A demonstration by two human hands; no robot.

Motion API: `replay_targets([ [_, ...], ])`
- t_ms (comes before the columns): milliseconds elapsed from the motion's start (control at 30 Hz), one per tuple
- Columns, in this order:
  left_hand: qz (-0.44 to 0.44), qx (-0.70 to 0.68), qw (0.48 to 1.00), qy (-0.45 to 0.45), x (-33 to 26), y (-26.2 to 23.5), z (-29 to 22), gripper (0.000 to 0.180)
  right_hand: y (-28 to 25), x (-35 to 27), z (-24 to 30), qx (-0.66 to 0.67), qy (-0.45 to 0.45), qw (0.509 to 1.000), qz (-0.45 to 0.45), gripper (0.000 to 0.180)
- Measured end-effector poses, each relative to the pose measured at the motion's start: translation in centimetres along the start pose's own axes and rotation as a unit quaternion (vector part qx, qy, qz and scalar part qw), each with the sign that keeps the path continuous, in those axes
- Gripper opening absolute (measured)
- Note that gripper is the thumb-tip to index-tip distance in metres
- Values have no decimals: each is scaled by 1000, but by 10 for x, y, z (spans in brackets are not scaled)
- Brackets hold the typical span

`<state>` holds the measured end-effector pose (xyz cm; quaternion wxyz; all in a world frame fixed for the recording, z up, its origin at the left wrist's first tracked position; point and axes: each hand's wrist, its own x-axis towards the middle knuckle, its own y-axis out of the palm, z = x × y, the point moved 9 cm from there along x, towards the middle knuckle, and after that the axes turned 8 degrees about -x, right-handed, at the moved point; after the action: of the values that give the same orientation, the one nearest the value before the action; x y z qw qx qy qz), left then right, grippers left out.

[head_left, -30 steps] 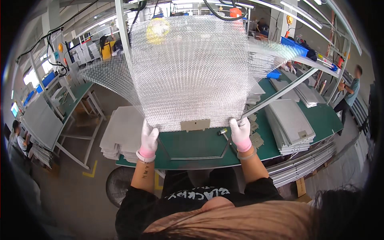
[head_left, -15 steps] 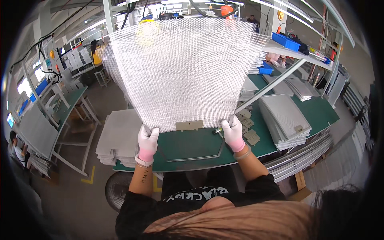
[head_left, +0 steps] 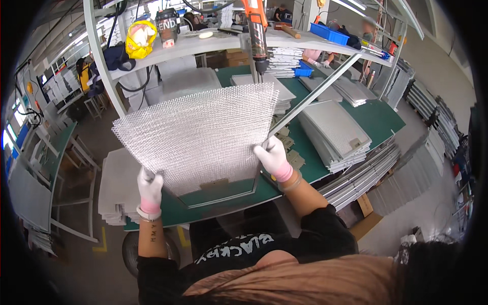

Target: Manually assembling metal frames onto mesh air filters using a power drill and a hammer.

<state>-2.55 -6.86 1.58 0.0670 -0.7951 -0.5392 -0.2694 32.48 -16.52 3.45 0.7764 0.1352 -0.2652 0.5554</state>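
Green workbench (head_left: 376, 119) is the reference; everything below is placed against it.

Over its near half: a large silver mesh sheet (head_left: 198, 134), held tilted just above the surface, far edge higher, left corner hanging out past the bench's left end.

On the bench, right of the mesh: a tall stack of grey panels (head_left: 335, 129), with a second flatter stack further back. Off the bench's left end, lower down, another stack of grey sheets (head_left: 118, 185) (edges look roughly aligned).

Under the mesh's near edge, flat on the bench: a thin metal frame (head_left: 223, 195), open in the middle with green showing through. A small tan plate (head_left: 213, 183) sits at the mesh's bottom edge above it.

Above the bench's far side: a shelf with an orange power screwdriver (head_left: 256, 30) hanging down, tip just above the mesh's far edge.

Left hand (head_left: 150, 187), white glove with pink cuff: closed around the mesh's near-left corner, at the bench's front edge.

Right hand (head_left: 272, 155), same glove: fingers clamped on the mesh's right edge, above the bench.
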Motion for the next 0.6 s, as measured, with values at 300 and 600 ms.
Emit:
replay_targets([
  [300, -91, 50, 994, 35, -24, 6, 18, 31, 1, -12, -4, -69, -17, 995, -65, 10],
  [600, -49, 83, 984, -150, -81, -17, 104, 34, 9, -80, -92, -86, 64, 994, -9, 30],
])
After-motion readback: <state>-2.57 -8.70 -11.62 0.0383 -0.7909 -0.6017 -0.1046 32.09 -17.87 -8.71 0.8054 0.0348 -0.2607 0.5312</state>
